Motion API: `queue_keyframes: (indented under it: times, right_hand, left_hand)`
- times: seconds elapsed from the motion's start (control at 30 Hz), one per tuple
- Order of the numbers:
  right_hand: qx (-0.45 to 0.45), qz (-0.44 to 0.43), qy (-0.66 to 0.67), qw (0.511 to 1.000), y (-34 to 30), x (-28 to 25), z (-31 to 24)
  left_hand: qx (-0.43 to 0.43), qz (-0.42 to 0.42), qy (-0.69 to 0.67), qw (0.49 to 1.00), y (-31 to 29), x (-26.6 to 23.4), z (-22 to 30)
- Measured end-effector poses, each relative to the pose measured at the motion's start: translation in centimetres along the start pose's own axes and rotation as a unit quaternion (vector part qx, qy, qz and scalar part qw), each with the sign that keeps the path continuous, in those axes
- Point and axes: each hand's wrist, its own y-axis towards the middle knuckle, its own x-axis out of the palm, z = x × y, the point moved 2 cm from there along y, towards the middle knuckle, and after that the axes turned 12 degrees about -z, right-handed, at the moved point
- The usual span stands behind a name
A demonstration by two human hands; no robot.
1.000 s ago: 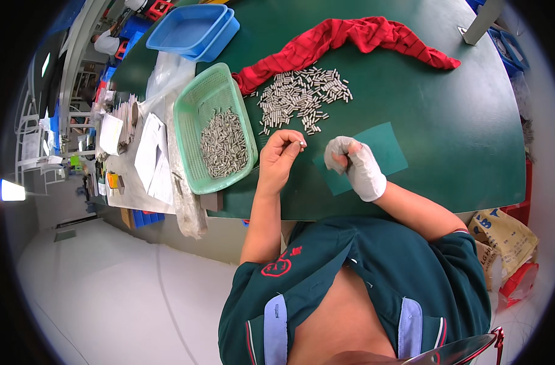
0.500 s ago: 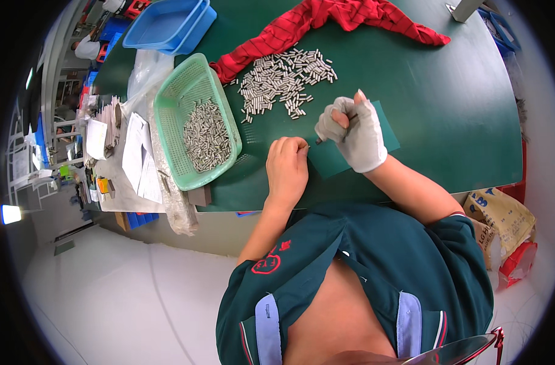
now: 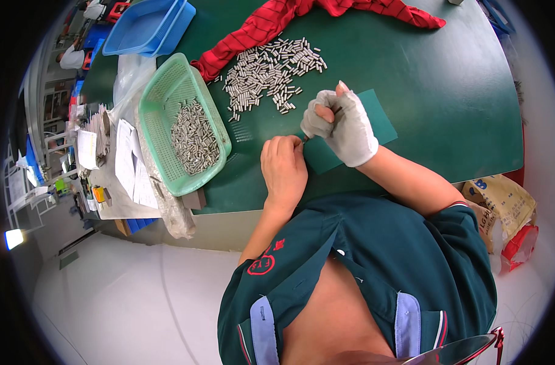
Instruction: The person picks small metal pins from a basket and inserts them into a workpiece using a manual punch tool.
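My bare left hand [image 3: 283,167] rests at the near part of the green table, thumb and fingers pinched together. Whatever lies between those fingertips is too small to make out. My right hand [image 3: 344,128], in a whitish glove with bare fingertips, is closed around a thin dark tool [image 3: 306,139]. The tool's tip meets the left fingertips; most of its length is hidden in the fist. Beyond both hands lies a loose pile of short silvery metal pins [image 3: 265,76]. More small metal pins [image 3: 197,140] fill the bottom of a light green perforated basket [image 3: 153,109] to the left.
A flat green sheet [image 3: 381,118] lies under my right hand. Red checked cloth [image 3: 247,39] stretches behind the pile. Blue trays [image 3: 131,30] stand at the far left, with papers [image 3: 125,158] and plastic wrap [image 3: 131,79] beside the basket. A printed sack [image 3: 509,207] is below the right edge.
My right hand has brought the tool's tip closer, up against the left fingertips. The whole view has shifted slightly; the left hand keeps its pinch.
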Motion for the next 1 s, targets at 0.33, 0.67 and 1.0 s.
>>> queue_keyframes:
  times: [0.33,0.67,1.0]
  right_hand:
    - [-0.002,-0.013,0.002,1.0,0.1,0.2,0.0]
    - [0.013,-0.017,-0.037,0.999,-0.1,0.1,0.3]
    - [0.039,-0.033,-0.225,0.973,-0.7,0.3,0.7]
  left_hand:
    - [0.003,0.004,-0.001,1.0,0.0,-0.1,0.1]
    - [0.003,0.021,-0.003,1.0,-0.1,0.3,0.0]
    - [0.013,0.063,-0.008,0.998,-0.3,1.0,-0.1]
